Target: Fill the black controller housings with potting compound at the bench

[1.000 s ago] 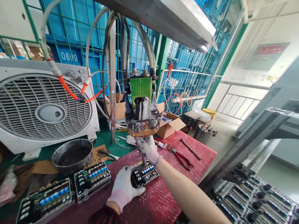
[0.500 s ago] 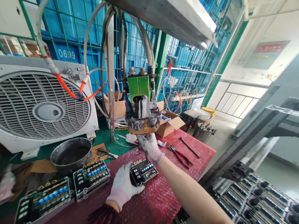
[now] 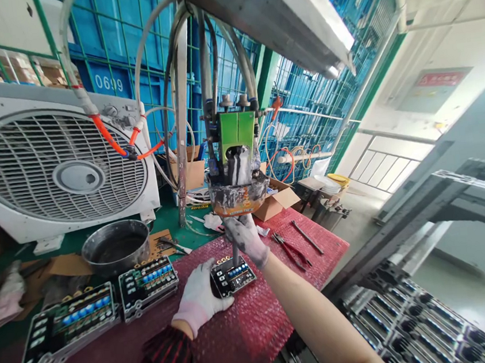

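Observation:
My left hand (image 3: pixel 199 297), in a whitish glove, grips the left side of a small circuit board module (image 3: pixel 244 277), its thumb along the near edge. The module lies on red bubble wrap (image 3: pixel 257 324) and carries a row of blue capacitors. My right hand (image 3: pixel 251 242), in a stained glove, is closed round the lower part of a hanging dispensing head (image 3: pixel 237 133) with a green block and a smeared cup. From under that hand a grey nozzle (image 3: pixel 236 255) points down at the board's far part; whether the tip touches is unclear.
Two more circuit board modules (image 3: pixel 149 289) stand at left. Behind them are a black basin (image 3: pixel 117 249) and a large fan (image 3: pixel 63 171). Red-handled pliers (image 3: pixel 291 251) and a metal rod (image 3: pixel 308 237) lie at right, near an open carton (image 3: pixel 277 201). A metal lamp housing (image 3: pixel 259 12) hangs overhead.
The upper part of the dispensing head has swung right, and my right hand has shifted slightly right with it. My left hand and the module have stayed in place.

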A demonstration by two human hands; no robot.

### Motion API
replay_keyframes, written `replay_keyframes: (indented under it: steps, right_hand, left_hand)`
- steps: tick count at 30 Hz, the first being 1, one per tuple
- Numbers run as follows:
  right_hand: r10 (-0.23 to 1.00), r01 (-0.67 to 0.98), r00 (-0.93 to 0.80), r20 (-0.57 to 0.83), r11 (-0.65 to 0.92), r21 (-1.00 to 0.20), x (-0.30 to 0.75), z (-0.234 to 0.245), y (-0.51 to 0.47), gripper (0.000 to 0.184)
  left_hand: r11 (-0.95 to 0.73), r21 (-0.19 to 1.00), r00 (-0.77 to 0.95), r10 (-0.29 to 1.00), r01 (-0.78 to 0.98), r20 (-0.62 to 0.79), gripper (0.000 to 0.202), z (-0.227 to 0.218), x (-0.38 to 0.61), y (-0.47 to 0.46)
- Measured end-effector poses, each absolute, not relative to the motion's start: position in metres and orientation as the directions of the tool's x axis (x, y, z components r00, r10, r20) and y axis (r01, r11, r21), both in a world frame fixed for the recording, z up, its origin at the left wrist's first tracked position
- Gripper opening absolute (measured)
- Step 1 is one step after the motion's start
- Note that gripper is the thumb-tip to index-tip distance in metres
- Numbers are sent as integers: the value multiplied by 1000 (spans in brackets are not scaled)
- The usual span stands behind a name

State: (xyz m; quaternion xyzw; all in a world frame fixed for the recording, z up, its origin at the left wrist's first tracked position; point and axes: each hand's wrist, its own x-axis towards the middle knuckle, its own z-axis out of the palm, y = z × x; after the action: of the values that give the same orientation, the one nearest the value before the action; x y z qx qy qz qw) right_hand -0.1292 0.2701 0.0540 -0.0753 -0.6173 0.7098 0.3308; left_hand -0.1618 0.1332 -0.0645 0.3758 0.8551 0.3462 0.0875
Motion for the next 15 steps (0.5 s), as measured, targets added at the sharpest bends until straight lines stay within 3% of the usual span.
replay_keyframes:
  steps: [8, 15]
  right_hand:
    - [480, -342, -838, 260, -91, -935, -124, 69, 250, 50]
    - [517, -339, -819, 248, -87, -937, -119, 72, 254, 54]
  left_hand:
    - [415, 767, -735, 670, 489, 106, 101, -72, -163, 134]
    - [426, 783, -752, 654, 454, 80, 105, -73, -163, 135]
